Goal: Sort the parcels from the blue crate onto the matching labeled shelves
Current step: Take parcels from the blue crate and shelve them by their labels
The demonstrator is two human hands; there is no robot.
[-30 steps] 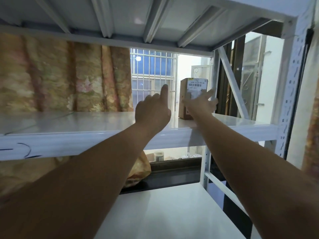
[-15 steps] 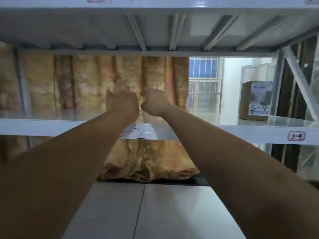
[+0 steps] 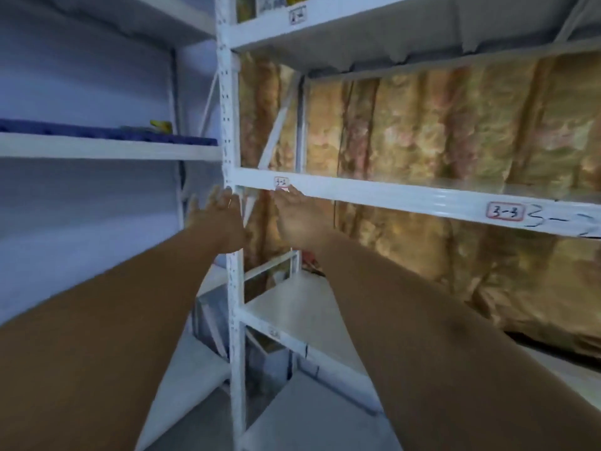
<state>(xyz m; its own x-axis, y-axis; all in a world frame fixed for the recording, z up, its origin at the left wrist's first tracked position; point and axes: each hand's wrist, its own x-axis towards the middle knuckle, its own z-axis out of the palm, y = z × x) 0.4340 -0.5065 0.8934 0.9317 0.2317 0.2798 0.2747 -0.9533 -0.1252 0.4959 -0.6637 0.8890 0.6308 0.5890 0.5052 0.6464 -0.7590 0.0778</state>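
The labelled shelf [image 3: 390, 198] is running as a white beam from the middle of the scene out to the right, slanting down as it goes. Its board is lying bare along the stretch that shows. A small label reading 3-2 [image 3: 281, 181] is sitting near the beam's left end. A red-framed label reading 3-3 [image 3: 505, 211] is sitting further right, with a handwritten mark [image 3: 559, 219] just beside it.

The right hand [image 3: 300, 219] is reaching up to the 3-2 label with its back facing the camera. Its fingers are stretching out close together, and the tips are touching the beam's lower edge just under the label. The left hand [image 3: 218, 214] is hovering just left of it, fingers spread and holding nothing. It is overlapping the perforated upright post [image 3: 231, 125]; blur is hiding whether it is touching the post. Both forearms are extending from the near corners, almost straight.

A patterned golden cloth [image 3: 439, 125] is hanging behind the rack. A lower shelf [image 3: 292, 307] is lying below the hands. An upper shelf [image 3: 341, 14] is carrying another small label [image 3: 297, 15], too blurred to read, and some yellowish items [image 3: 260, 4] at its left end. Left of the post, a neighbouring rack's shelf [image 3: 97, 148] is holding a flat blue thing [image 3: 97, 133] with a yellow object [image 3: 161, 125] on it.
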